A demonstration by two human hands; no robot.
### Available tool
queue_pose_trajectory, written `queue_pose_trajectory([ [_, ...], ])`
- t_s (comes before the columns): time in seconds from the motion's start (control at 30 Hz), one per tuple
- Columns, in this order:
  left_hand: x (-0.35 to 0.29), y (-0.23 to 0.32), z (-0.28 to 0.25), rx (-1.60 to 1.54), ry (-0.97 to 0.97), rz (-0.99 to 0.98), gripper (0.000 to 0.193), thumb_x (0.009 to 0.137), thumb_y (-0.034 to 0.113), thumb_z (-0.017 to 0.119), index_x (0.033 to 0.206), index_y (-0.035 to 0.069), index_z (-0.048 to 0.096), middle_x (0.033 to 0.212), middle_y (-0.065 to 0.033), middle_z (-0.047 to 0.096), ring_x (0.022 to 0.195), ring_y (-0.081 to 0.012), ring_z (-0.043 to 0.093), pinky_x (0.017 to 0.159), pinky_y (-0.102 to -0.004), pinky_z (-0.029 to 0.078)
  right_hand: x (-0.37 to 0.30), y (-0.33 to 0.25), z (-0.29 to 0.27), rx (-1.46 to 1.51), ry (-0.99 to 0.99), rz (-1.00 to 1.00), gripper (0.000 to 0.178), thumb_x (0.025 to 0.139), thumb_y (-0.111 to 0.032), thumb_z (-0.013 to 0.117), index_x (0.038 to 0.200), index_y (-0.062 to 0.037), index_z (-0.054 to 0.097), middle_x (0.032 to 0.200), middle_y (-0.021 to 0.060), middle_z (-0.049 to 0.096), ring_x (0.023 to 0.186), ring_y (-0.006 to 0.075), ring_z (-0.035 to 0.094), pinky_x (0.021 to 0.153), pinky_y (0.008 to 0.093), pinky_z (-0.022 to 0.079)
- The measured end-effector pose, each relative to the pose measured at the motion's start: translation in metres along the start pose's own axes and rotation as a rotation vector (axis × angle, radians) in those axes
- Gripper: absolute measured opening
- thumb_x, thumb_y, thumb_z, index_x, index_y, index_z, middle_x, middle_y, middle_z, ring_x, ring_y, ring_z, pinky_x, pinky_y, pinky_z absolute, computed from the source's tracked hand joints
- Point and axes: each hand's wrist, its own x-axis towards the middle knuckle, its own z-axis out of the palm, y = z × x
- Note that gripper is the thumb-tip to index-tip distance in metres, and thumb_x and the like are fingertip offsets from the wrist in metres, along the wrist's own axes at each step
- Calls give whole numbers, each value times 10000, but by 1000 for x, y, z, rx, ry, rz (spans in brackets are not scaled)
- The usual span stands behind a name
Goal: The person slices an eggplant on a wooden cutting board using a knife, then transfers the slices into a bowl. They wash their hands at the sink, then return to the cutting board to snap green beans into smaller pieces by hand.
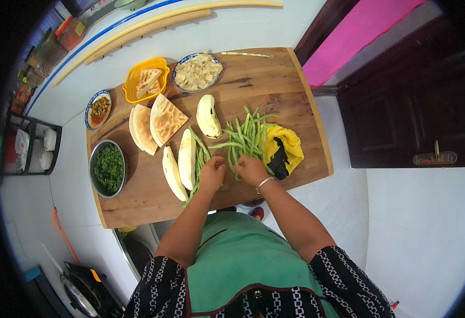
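My left hand (213,173) is closed, its fingers curled beside a narrow row of green beans (201,153); whatever it may hold is hidden. A little to its right, my right hand (251,170) pinches a green bean at the near edge of a loose bean pile (248,133). Left of the beans lie two long, pale peeled vegetables (187,159), perhaps eggplants. A shorter, thicker one (208,116) rests farther back. Against the right side of the pile sits a crumpled yellow cloth (290,146) with a black piece (279,159) on it.
Flatbread wedges (167,121) lie at the table's left middle. Behind them stand a yellow basket (128,85) of bread and a plate of pale, flat pieces (196,73). A metal bowl of chopped greens (108,168) and a small dish of food (99,108) line the wooden table's (137,209) left side.
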Motion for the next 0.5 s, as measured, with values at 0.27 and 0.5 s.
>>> queue_pose_trajectory([
  [0.27, -24, 47, 13, -228, -30, 11, 136, 834, 68, 532, 948, 8, 577, 741, -37, 591, 592, -91, 539, 525, -229, 444, -29, -19, -80, 646, -7, 167, 266, 858, -226, 499, 877, 15, 610, 673, 33, 591, 615, 79, 522, 554, 235, 412],
  [0.5, -74, 132, 49, -662, -189, -135, 220, 879, 248, 536, 988, 61, 571, 852, -10, 601, 587, -68, 510, 520, -188, 420, -89, -3, -95, 522, 45, -225, 253, 823, -197, 569, 988, -7, 599, 692, 48, 580, 658, 111, 546, 624, 256, 448],
])
